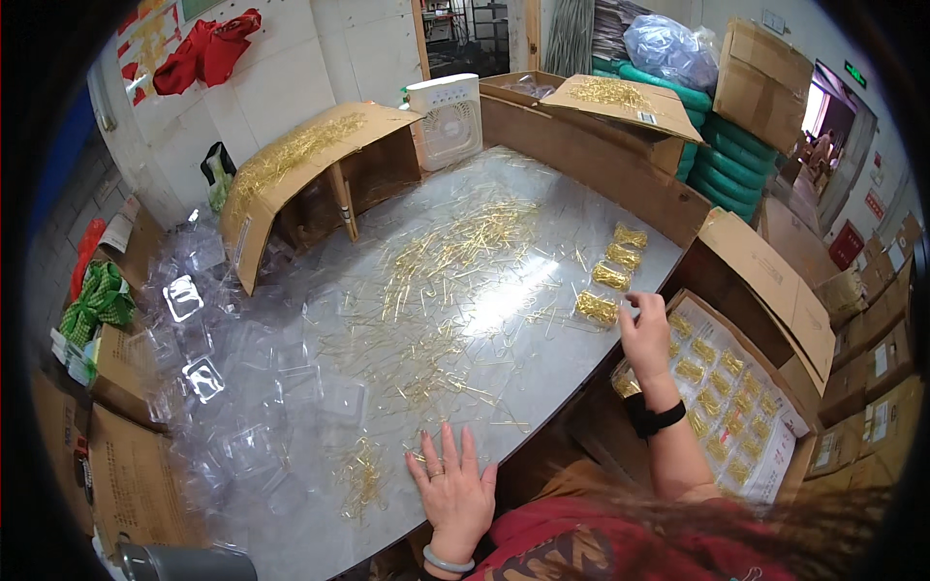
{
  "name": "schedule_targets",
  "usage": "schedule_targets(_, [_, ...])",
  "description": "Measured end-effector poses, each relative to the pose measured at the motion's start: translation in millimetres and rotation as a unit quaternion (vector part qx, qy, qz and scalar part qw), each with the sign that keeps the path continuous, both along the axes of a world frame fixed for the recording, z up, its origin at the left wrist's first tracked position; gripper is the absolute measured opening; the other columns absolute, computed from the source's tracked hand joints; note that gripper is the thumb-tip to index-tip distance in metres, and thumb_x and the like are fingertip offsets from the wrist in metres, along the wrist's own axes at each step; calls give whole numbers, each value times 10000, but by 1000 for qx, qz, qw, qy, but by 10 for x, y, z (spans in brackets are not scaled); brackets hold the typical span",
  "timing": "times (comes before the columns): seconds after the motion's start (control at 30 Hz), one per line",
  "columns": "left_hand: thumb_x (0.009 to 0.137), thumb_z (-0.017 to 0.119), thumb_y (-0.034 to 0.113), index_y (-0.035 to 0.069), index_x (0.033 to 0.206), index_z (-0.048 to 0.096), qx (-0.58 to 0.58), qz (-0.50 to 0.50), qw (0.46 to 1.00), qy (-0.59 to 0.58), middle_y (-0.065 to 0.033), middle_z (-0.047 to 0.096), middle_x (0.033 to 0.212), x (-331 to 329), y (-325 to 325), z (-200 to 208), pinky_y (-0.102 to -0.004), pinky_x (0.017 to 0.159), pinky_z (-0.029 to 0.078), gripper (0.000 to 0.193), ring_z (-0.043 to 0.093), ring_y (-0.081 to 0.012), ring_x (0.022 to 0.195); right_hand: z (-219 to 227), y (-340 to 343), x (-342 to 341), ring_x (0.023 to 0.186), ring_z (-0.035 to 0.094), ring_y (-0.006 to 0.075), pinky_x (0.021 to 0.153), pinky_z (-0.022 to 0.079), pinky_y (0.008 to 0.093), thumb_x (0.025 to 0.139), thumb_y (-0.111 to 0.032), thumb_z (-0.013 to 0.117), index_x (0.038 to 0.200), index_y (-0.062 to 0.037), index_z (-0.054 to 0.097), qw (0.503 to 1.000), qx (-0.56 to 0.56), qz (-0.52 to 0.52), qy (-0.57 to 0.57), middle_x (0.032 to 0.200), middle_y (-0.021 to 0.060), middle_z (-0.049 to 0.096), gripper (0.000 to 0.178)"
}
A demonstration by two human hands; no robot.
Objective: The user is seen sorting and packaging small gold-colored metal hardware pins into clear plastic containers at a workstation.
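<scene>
A: Left hand?
B: One, palm down on the grey table, fingers spread apart, just beside a small cluster of gold wire pieces.
A: Right hand?
B: One, black band at the wrist, fingers curled, near the closest filled pack; cannot tell whether the fingertips meet or clamp anything.
A: Filled packs on the table?
B: Four, clear plastic, gold contents, in a row along the right side.
A: Loose stock?
B: More gold wire pieces, scattered across the middle; clear plastic trays, heaped at left.
A: Surrounding items?
B: Cardboard box, right of the table, holding rows of filled packs; white fan, at the far edge
</scene>
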State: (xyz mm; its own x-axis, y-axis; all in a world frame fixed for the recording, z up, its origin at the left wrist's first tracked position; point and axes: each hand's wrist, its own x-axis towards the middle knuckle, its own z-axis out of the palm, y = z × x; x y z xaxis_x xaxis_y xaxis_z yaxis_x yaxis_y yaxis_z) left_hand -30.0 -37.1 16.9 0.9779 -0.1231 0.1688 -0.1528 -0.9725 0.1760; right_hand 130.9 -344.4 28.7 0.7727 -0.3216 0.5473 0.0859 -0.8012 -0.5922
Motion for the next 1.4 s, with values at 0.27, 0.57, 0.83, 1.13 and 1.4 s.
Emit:
schedule_targets(0.27, [939, 580, 408, -5, 1464, 435, -5, -3, 1000, 9, -212, 316, 1574, 32, 35, -33, -661, 1167, 114, 683, 239, -479, 1445, -243, -130, 233, 570, 608, 108, 482, 490, 290, 923, -117, 602, 1361, 29, 475, 947, 285, 40, 147, 763, 85, 668, 479])
schedule_targets(0.57, [938, 580, 413, -23, 1457, 433, 7, -1, 1000, 6, -224, 316, 1570, 28, -8, -32, -660, 1171, 107, 693, 234, -483, 1445, -254, -191, 206, 632, 589, 111, 484, 483, 255, 945, -61, 581, 1404, 46, 399, 890, 436, 100, 88, 821, 57, 580, 505])
schedule_targets(0.83, [945, 583, 357, -66, 1440, 422, -31, -2, 999, 14, -243, 308, 1566, -7, 57, 32, -646, 1180, 87, 671, 219, -483, 1450, -98, 6, -16, 701, 578, 90, 575, 491, 226, 988, -81, 571, 1395, 41, 394, 852, 466, 218, 95, 857, 20, 546, 461])
schedule_targets(1.13, [983, 619, 125, -78, 1306, 563, -541, 120, 832, 16, -183, 672, 1126, 323, 125, 374, -347, 741, 582, 385, 694, -223, 888, 35, 672, -492, 728, 582, 93, 606, 504, 240, 998, -90, 572, 1400, 2, 408, 687, 485, 462, 282, 894, 13, 543, 444])
schedule_targets(1.4, [1003, 613, 149, -34, 1049, 631, -677, 133, 716, 102, -101, 709, 964, 284, 193, 105, -248, 606, 568, 189, 676, -124, 724, -18, 872, -701, 742, 580, 89, 616, 515, 231, 1007, -93, 558, 1412, -4, 391, 635, 472, 508, 341, 906, 17, 556, 447])
